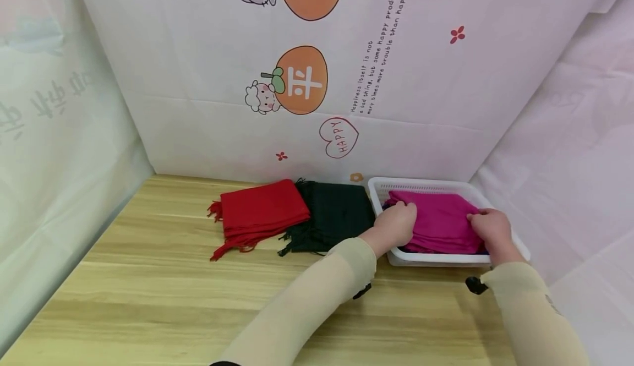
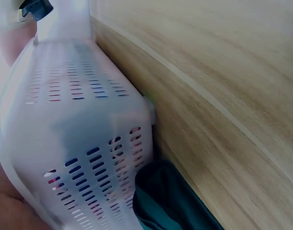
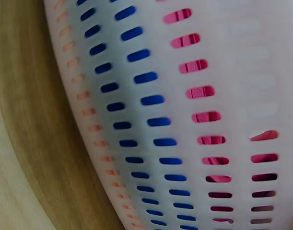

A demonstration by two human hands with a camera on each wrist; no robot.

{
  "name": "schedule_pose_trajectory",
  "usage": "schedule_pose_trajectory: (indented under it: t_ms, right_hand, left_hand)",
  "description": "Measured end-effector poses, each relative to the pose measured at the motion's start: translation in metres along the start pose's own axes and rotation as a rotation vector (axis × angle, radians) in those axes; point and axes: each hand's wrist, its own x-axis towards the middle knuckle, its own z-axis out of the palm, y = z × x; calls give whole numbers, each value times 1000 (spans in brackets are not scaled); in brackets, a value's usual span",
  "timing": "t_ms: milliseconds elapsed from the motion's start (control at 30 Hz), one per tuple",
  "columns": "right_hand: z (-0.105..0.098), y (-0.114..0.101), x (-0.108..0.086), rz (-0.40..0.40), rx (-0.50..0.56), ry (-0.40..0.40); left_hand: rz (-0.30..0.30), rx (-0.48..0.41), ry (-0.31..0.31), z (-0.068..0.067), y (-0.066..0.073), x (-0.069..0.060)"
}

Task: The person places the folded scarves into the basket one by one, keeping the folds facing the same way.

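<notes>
A folded magenta scarf [image 1: 441, 220] lies in a white slotted plastic basket [image 1: 426, 258] at the right of the table. My left hand [image 1: 398, 224] grips its left edge with curled fingers. At the opposite edge, my right hand [image 1: 492, 228] pinches the cloth between thumb and fingers. Through the basket wall's slots, the right wrist view shows blue cloth [image 3: 145, 76] beneath the magenta. In the left wrist view, the basket's outer wall [image 2: 93, 115] fills the left side, and part of my left hand [image 2: 9, 208] appears at the lower left.
Left of the basket lies a folded dark green scarf [image 1: 342, 214], close to its wall. A folded red scarf [image 1: 264, 206] with fringes partly overlaps the green one. The wooden table [image 1: 148, 300] meets a printed white sheet [image 1: 213, 135] behind; white sheets also hang on both sides.
</notes>
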Motion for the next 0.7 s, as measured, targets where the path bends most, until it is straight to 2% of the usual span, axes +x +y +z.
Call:
schedule_pose_trajectory:
  t_ms: [167, 300, 567, 700]
  right_hand:
    - [-3, 2, 0, -92, -207, 5]
    - [-4, 1, 0, -113, -310, 2]
    - [-3, -6, -4, -95, -361, -47]
    - [-4, -10, -7, -111, -386, -73]
  left_hand:
    - [9, 30, 5, -1, 0, -3]
    - [2, 58, 23, -2, 2, -8]
    - [2, 216, 13, -5, 4, -13]
    - [5, 249, 4, -5, 3, -13]
